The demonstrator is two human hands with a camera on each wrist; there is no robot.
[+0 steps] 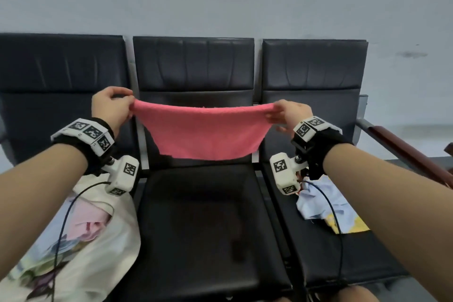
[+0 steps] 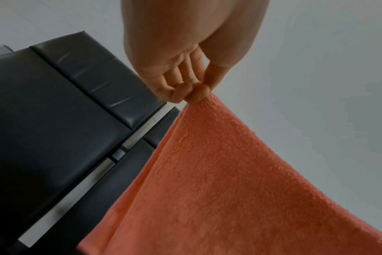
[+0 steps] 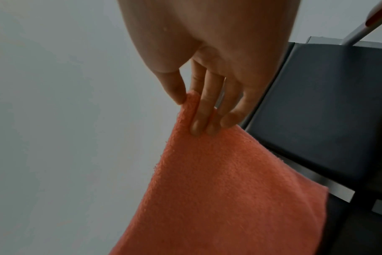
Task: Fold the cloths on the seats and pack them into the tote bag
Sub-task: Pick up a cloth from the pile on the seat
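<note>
From the head camera, the left hand (image 1: 111, 105) and the right hand (image 1: 289, 113) held a pink towel (image 1: 203, 132) up in the air between them, above the middle seat (image 1: 203, 223) of a row of dark seats. Each hand pinched one top corner, and the towel hung down in front of the middle backrest, its upper edge sagging slightly. A pale tote bag (image 1: 105, 235) lay on the left seat with pink cloth showing in its mouth. A light blue cloth (image 1: 326, 206) lay crumpled on the right seat (image 1: 348, 255), beside something yellow

From the left wrist camera, the left hand's fingertips (image 2: 199, 94) were curled against the thumb, grasping the towel's corner, and the towel (image 2: 218, 189) fell away below them

From the right wrist camera, the thumb sat behind the towel's corner and the fingers (image 3: 200, 113) lay nearly straight along its front, pinching it; the towel (image 3: 225, 189) hung beneath
</note>
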